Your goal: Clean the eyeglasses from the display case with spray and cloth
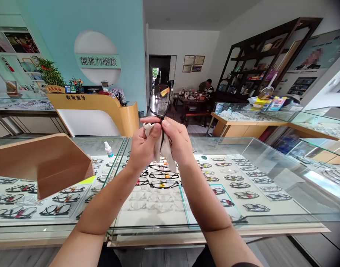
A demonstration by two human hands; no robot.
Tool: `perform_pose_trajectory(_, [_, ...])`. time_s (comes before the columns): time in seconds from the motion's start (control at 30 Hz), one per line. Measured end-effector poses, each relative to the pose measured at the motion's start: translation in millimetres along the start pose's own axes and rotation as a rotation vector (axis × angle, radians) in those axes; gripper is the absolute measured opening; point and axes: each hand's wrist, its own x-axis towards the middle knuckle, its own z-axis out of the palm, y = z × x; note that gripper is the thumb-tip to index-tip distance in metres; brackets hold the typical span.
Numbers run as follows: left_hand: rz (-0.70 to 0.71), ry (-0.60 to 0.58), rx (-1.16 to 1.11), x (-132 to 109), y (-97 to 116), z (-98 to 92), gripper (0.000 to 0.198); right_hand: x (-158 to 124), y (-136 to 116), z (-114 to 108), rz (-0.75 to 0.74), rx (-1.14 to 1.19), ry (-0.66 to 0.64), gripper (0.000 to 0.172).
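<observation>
A pair of dark-framed eyeglasses [160, 104] is held up over the counter, turned on end, with one lens on top carrying a yellow sticker. My left hand [144, 146] is closed on a pale cleaning cloth [166, 150], its thumb and fingers pressing it around the lower part of the glasses. From the other side, my right hand [179, 140] pinches the frame just below the upper lens, touching the cloth too. The cloth hangs between both hands and hides the other lens. A dark temple arm shows down the middle.
Beneath my hands is a glass display counter [156, 218] with rows of eyeglasses [256, 207] inside. A brown angular box or stand [64, 163] and a small white spray bottle [108, 149] are on the left. A person [208, 89] sits at a far table.
</observation>
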Motion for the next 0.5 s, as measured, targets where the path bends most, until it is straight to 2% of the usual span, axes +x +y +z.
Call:
perform_pose_trajectory(0.13, [-0.103, -0.077, 0.048, 4, -1, -14.5, 0.055, 0, 12, -2, 0.032, 0.057, 0.030, 0.042])
perform_pose_trajectory(0.33, [-0.327, -0.359, 0.092, 13, 7, -43.0, 0.053, 8, 18, -11, 0.206, 0.209, 0.114, 0.038])
perform_pose_trajectory(0.43, [-0.378, -0.508, 0.090, 16, 13, -48.7, 0.049, 11, 17, -17, 0.262, 0.257, 0.109, 0.038])
perform_pose_trajectory(0.5, [-0.406, -0.564, 0.077, 16, 14, -49.8, 0.049, 11, 16, -19, 0.289, 0.273, 0.095, 0.038])
